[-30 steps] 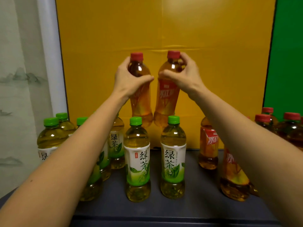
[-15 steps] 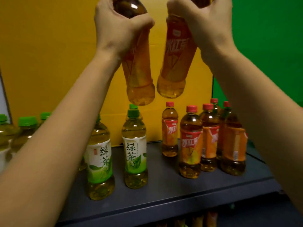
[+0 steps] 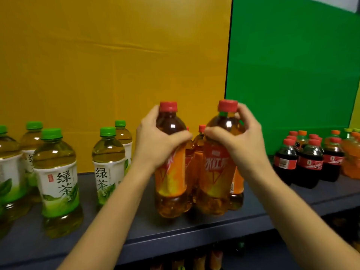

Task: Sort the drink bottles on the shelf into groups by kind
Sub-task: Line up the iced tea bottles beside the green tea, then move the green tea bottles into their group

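While gripped: left hand (image 3: 155,145) curls round first tea bottle (image 3: 171,178), right hand (image 3: 239,141) round second tea bottle (image 3: 214,178).
Placement: shelf (image 3: 194,230) front, just before same-kind bottles (image 3: 200,139) (bases look down).
Release: loosen straight upward.

Green tea bottles (image 3: 56,182): 5 in view. Red-cap tea bottles (image 3: 216,168): 2 up front, approx. 3 more behind, partly hidden. Cola bottles (image 3: 309,164): 3 in front row, more behind, can't count. Orange soda bottles (image 3: 350,160): min. 1, rest unclear.
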